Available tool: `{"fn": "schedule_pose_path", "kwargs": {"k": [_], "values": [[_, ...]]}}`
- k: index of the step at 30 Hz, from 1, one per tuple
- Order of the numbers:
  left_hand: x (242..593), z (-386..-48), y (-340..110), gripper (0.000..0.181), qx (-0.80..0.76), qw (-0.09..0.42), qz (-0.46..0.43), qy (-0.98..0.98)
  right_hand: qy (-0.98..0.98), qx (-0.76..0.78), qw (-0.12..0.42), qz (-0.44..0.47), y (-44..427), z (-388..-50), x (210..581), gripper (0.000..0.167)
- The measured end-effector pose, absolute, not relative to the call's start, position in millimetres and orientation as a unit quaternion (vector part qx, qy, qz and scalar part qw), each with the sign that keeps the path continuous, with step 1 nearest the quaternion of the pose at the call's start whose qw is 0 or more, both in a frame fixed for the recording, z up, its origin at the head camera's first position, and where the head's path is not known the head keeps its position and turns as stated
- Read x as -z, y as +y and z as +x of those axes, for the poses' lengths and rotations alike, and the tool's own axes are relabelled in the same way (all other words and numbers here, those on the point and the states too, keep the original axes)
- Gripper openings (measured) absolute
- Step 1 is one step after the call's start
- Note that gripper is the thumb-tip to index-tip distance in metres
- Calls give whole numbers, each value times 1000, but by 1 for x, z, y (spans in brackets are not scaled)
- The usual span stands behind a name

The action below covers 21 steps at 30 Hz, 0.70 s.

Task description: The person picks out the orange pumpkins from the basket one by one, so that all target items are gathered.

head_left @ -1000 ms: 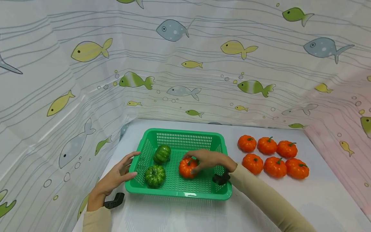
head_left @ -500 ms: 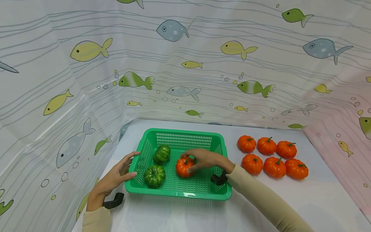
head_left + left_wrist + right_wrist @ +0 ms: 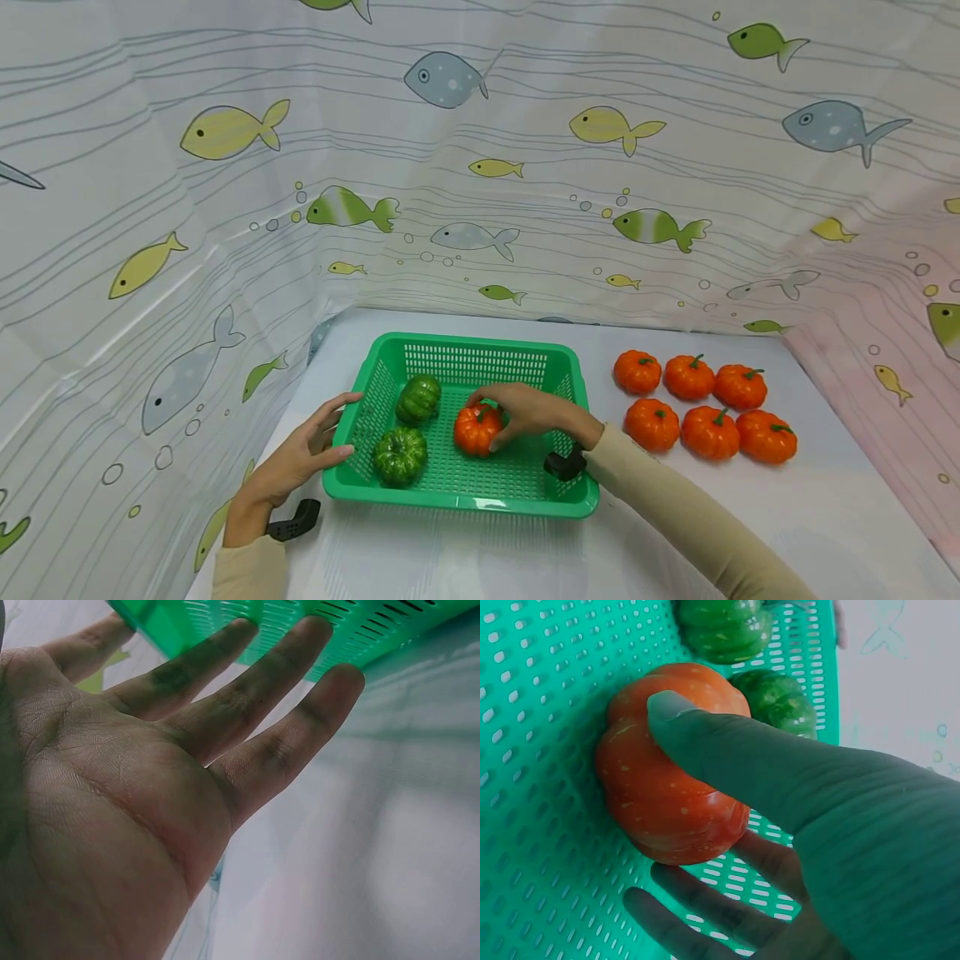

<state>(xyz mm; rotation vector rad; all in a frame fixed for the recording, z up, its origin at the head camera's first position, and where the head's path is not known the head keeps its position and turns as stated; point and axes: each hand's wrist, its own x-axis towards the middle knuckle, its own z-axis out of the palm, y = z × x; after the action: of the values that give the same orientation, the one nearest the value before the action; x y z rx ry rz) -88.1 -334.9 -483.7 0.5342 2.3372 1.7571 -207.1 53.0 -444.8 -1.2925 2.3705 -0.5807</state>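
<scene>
Inside the green plastic basket (image 3: 397, 497), my right hand (image 3: 528, 408) grips a small orange pumpkin (image 3: 472, 432). The right wrist view shows the thumb across the pumpkin (image 3: 656, 799) and the fingers spread along its other side. Two green pumpkins lie left of it in the basket: a rear one (image 3: 417, 398) tipped over and a front one (image 3: 400, 457). My left hand (image 3: 296, 458) is at the basket's left side, its fingertips against the wall. In the left wrist view its palm (image 3: 112, 795) faces the camera, the fingers nearly straight and holding nothing.
Several orange pumpkins (image 3: 710, 433) stand in two rows on the white table (image 3: 420, 558), right of the basket. A fish-patterned curtain (image 3: 540, 192) encloses the table at the back and both sides.
My right hand has shifted the orange pumpkin a little to the left, closer to the green pumpkins. The left hand and the basket have stayed in place.
</scene>
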Motion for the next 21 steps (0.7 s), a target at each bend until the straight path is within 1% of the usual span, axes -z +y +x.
{"fn": "schedule_pose_path", "kwargs": {"k": [9, 21], "values": [[483, -89, -336, 74, -589, 83, 179, 784, 848, 223, 178, -447, 54, -206, 442, 69], [482, -88, -335, 74, -586, 81, 181, 785, 852, 279, 123, -425, 60, -201, 426, 67]]}}
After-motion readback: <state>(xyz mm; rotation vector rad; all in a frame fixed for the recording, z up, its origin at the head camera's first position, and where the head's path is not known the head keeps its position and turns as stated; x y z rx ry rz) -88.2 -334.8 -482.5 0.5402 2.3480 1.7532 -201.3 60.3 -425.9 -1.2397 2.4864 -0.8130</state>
